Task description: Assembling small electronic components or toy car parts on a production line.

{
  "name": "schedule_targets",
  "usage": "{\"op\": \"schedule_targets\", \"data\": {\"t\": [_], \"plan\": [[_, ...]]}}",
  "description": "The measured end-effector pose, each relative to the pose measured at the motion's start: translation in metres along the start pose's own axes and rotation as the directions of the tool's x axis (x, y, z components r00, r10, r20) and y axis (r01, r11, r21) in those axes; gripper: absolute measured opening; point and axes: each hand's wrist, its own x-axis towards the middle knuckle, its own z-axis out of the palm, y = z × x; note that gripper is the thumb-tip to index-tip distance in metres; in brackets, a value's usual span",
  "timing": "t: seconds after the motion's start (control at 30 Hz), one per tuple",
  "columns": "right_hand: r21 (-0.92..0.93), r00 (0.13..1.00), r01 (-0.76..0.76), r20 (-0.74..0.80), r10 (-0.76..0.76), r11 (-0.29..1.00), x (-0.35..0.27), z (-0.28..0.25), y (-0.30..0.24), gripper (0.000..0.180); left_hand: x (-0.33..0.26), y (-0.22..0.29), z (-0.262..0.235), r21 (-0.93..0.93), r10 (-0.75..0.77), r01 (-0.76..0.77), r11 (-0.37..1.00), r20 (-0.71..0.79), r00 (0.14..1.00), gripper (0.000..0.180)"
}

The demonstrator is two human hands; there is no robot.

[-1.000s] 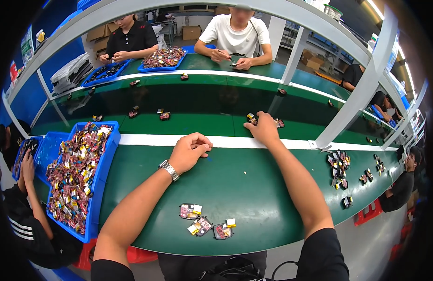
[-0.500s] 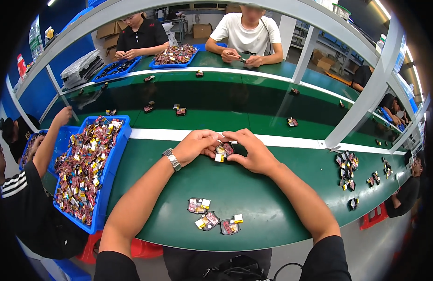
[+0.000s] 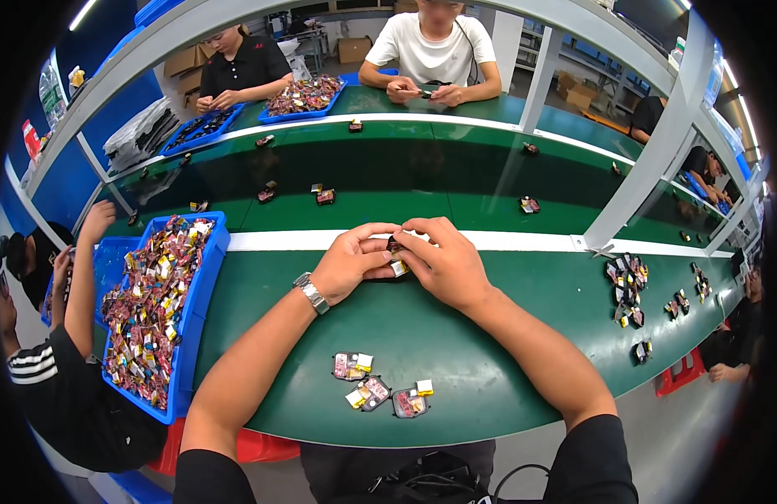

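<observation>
Left hand [image 3: 350,262] and right hand [image 3: 449,267] are both gripping 1 small electronic module [image 3: 398,269] between the fingers, so it's mostly covered up, right by the white rail [image 3: 279,243] along the green tabletop [image 3: 481,370]. 3 loose modules [image 3: 374,393] lie grouped closer to the near edge, white-and-yellow bits showing. Off to the left there's a blue bin [image 3: 188,353] heaped with similar-looking pieces, plus a dark clump of parts [image 3: 627,281] well over to the right.
</observation>
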Motion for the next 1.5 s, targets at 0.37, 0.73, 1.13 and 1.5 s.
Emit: {"op": "schedule_targets", "data": {"t": [0.37,0.73,1.13,1.5], "plan": [[0.221,0.999,0.030,0.004,-0.032,0.975,-0.002,0.016,0.014,0.015,0.001,-0.006,0.003,0.060,0.029,-0.023,0.998,-0.096,0.995,0.036],[0.136,1.000,0.004,-0.023,-0.001,0.991,-0.009,0.019,0.012,0.011,0.003,-0.011,0.008,0.142,0.047,-0.030,0.989,-0.121,0.991,0.041],[0.436,0.990,-0.114,0.126,0.065,0.893,-0.004,0.016,0.016,0.006,-0.001,-0.007,-0.003,0.111,0.043,-0.031,0.993,-0.107,0.993,0.036],[0.224,0.988,-0.153,0.069,0.141,0.963,-0.008,0.008,0.005,0.009,0.000,-0.009,0.005,0.059,0.058,-0.057,0.997,-0.028,0.998,0.030]]}}
